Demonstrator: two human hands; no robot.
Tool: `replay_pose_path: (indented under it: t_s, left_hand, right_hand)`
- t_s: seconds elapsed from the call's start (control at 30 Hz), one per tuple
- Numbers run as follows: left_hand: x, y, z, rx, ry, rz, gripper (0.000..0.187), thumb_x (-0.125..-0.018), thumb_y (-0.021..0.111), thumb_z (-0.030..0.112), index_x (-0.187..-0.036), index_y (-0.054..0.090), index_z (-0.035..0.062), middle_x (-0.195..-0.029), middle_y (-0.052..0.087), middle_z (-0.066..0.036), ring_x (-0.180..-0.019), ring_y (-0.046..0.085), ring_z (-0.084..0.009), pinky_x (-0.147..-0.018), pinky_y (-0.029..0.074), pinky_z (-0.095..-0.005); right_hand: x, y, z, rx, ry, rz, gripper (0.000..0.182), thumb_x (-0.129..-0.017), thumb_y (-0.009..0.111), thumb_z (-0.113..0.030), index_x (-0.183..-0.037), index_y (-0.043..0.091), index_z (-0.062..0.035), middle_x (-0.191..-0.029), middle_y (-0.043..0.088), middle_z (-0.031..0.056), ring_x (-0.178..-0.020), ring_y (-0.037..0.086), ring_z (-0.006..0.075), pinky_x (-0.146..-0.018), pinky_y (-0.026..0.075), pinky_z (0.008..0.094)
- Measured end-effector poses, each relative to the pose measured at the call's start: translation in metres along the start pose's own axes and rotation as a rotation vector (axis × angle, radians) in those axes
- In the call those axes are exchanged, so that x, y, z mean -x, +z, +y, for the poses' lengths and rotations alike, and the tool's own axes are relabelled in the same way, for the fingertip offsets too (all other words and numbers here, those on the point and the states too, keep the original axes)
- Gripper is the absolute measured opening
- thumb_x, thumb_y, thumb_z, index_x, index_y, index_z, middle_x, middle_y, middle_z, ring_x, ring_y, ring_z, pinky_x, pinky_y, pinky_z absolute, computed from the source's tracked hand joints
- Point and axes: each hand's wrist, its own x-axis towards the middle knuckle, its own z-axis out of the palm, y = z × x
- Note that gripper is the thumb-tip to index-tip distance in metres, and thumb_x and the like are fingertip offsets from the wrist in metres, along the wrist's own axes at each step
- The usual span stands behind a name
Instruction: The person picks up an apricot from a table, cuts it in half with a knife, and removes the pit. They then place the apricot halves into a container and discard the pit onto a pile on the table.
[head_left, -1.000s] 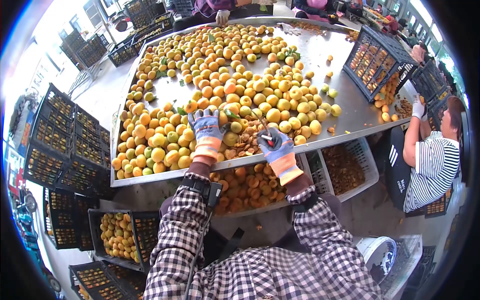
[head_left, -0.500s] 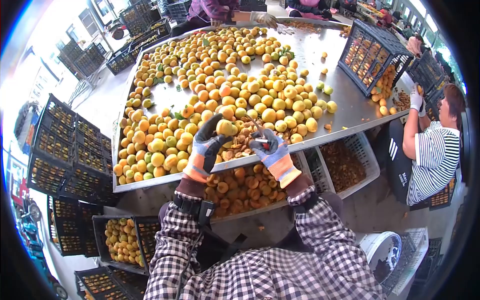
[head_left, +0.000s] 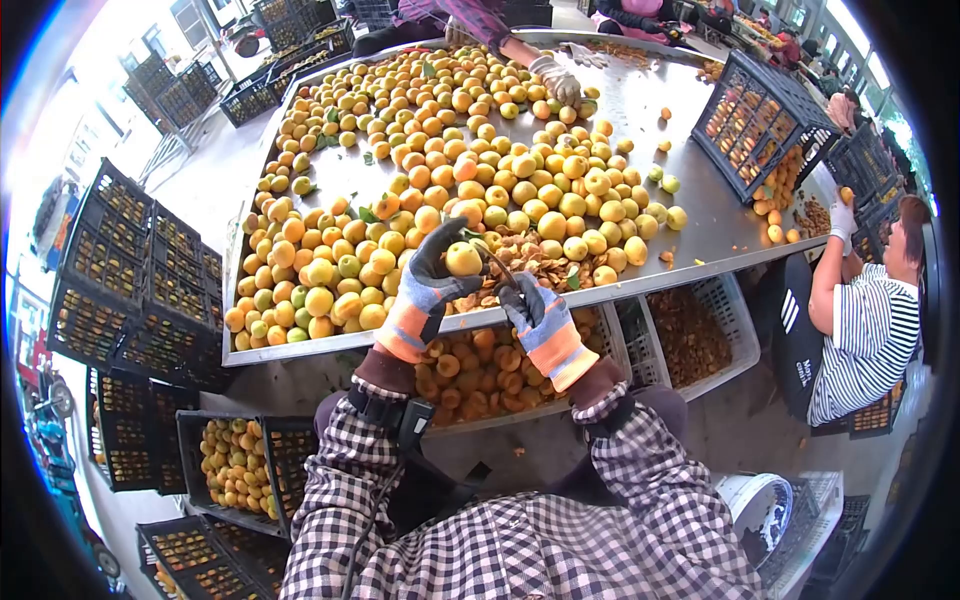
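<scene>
A yellow fruit [head_left: 463, 259] is held in the fingers of the gloved left hand [head_left: 432, 280], above the near edge of the metal table [head_left: 715, 225]; its lower side is partly covered by the glove. A thin, dark, curved tool [head_left: 490, 256] is gripped in the gloved right hand [head_left: 540, 322], its handle mostly hidden in the curled fingers; whether its tip touches the fruit cannot be told. The halved fruit [head_left: 480, 375] under the table is partly covered by both hands. Beyond the piled fruit [head_left: 560, 190], a co-worker's gloved hand [head_left: 556, 80] is seen, the person's head being cut off by the top edge. On the dark trousers [head_left: 790, 350] of the co-worker at right, white stripes and small white lettering [head_left: 805, 372] are shown, the words being too small to be read with certainty.
</scene>
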Motion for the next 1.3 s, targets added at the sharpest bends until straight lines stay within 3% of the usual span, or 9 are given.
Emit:
replay_pose_path:
  t_s: [0.1, 0.57, 0.63, 0.73, 0.83, 0.9, 1.0, 1.1, 1.3]
  left_hand:
    - [-0.004, -0.009, -0.006, -0.099, -0.076, -0.013, 0.064, -0.067, 0.08, -0.006, -0.125, 0.055, 0.003, -0.114, 0.06, -0.005, -0.108, 0.059, -0.0158, -0.092, 0.05, -0.0287]
    - [-0.002, -0.004, -0.003, -0.882, 0.287, -0.047, 0.055, -0.059, 0.089, 0.008, -0.107, 0.062, 0.0049, -0.098, 0.068, -0.005, -0.093, 0.064, -0.0173, -0.087, 0.051, -0.0312]
    - [0.002, 0.004, -0.004, -0.819, 0.322, -0.031, 0.052, -0.061, 0.087, 0.006, -0.107, 0.062, 0.0039, -0.097, 0.069, -0.006, -0.092, 0.065, -0.0182, -0.085, 0.052, -0.0307]
    - [0.01, 0.009, -0.014, -0.081, -0.015, 0.035, 0.05, -0.066, 0.081, -0.002, -0.11, 0.059, 0.0011, -0.098, 0.068, -0.01, -0.095, 0.066, -0.0198, -0.085, 0.054, -0.0312]
    - [0.017, 0.015, -0.012, 0.043, -0.109, 0.083, 0.049, -0.069, 0.08, 0.001, -0.112, 0.058, 0.0013, -0.102, 0.068, -0.01, -0.097, 0.066, -0.02, -0.086, 0.054, -0.0315]
    - [0.013, 0.005, -0.01, 0.01, -0.084, 0.012, 0.054, -0.071, 0.081, 0.005, -0.118, 0.056, 0.0006, -0.109, 0.066, -0.011, -0.101, 0.065, -0.0206, -0.088, 0.053, -0.0318]
    - [0.008, -0.004, 0.008, -0.117, -0.132, -0.154, 0.068, -0.071, 0.083, 0.013, -0.13, 0.051, -0.0006, -0.113, 0.065, -0.011, -0.107, 0.063, -0.0212, -0.092, 0.051, -0.0315]
    - [0.011, -0.006, 0.011, -0.102, -0.157, -0.135, 0.069, -0.068, 0.084, 0.003, -0.129, 0.053, -0.0006, -0.114, 0.065, -0.008, -0.102, 0.063, -0.0158, -0.091, 0.052, -0.0298]
    - [0.028, 0.03, -0.003, 0.265, -0.224, -0.044, 0.05, -0.085, 0.072, 0.03, -0.122, 0.056, 0.0001, -0.111, 0.066, -0.009, -0.1, 0.064, -0.0191, -0.089, 0.051, -0.0318]
  right_hand:
    - [0.005, 0.005, 0.005, 0.135, -0.029, -0.02, 0.036, -0.088, 0.066, -0.02, -0.117, 0.058, -0.0002, -0.103, 0.066, 0.022, -0.094, 0.064, 0.0365, -0.078, 0.053, 0.04]
    - [0.008, 0.004, -0.003, 0.279, -0.027, -0.055, 0.048, -0.081, 0.066, -0.014, -0.126, 0.054, -0.0027, -0.105, 0.066, 0.0207, -0.1, 0.063, 0.0366, -0.084, 0.051, 0.0416]
    - [0.008, 0.004, -0.007, 0.298, 0.009, -0.078, 0.049, -0.081, 0.066, -0.014, -0.126, 0.053, -0.0027, -0.105, 0.066, 0.0209, -0.099, 0.063, 0.0367, -0.085, 0.051, 0.042]
    - [0.007, 0.01, -0.007, 0.305, 0.003, -0.089, 0.051, -0.081, 0.065, -0.014, -0.128, 0.051, -0.003, -0.104, 0.066, 0.021, -0.099, 0.063, 0.037, -0.084, 0.051, 0.0423]
    - [0.005, 0.011, -0.01, 0.384, 0.054, -0.169, 0.052, -0.08, 0.064, -0.014, -0.129, 0.05, -0.0039, -0.103, 0.066, 0.0214, -0.098, 0.063, 0.0377, -0.084, 0.051, 0.043]
    - [0.008, 0.009, -0.018, 0.427, -0.113, -0.092, 0.037, -0.085, 0.064, -0.007, -0.12, 0.054, -0.0005, -0.091, 0.066, 0.0167, -0.083, 0.065, 0.0368, -0.071, 0.052, 0.0415]
    - [0.007, 0.005, -0.009, 0.267, -0.102, -0.121, 0.036, -0.086, 0.061, -0.006, -0.121, 0.055, -0.0003, -0.092, 0.065, 0.0163, -0.085, 0.064, 0.0365, -0.073, 0.052, 0.0403]
    - [0.009, 0.005, -0.016, 0.191, -0.022, -0.112, 0.042, -0.085, 0.064, -0.017, -0.123, 0.052, -0.0067, -0.093, 0.065, 0.0211, -0.088, 0.063, 0.0408, -0.074, 0.051, 0.0473]
    - [0.007, 0.029, 0.001, 0.201, -0.186, 0.018, 0.033, -0.089, 0.062, -0.021, -0.117, 0.054, -0.0072, -0.085, 0.065, 0.0207, -0.081, 0.062, 0.0416, -0.064, 0.049, 0.0487]
